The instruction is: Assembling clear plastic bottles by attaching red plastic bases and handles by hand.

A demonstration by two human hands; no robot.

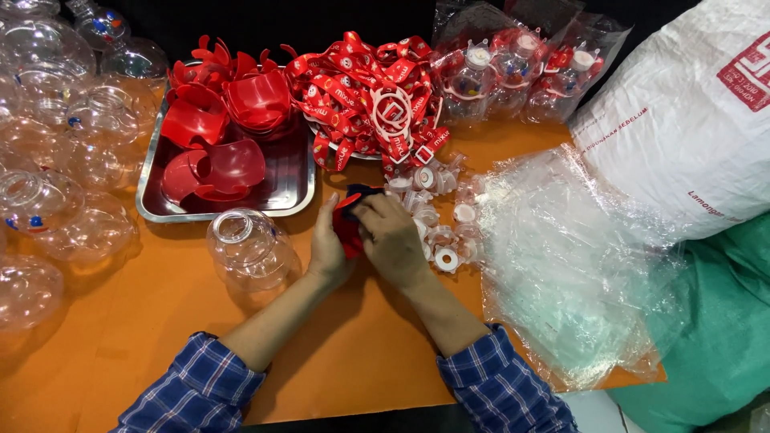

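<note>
Large white woven sack (682, 120) at 2 o'clock, bulging, red print panel near its upper edge and a red line of print lower down. Green sack (722, 337) below it at 4 o'clock. Stack of empty clear plastic bags (561, 265) at 3 o'clock, on the orange surface (361, 353). Clear bags holding packed bottles (521, 72) at 1 o'clock.

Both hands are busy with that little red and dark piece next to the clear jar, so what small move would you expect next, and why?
Probably carrying the red piece over to the clear jar. The left hand and right hand pinch it between them, and the jar stands open-mouthed and uncapped just left of them. How the piece attaches I cannot tell.
</note>
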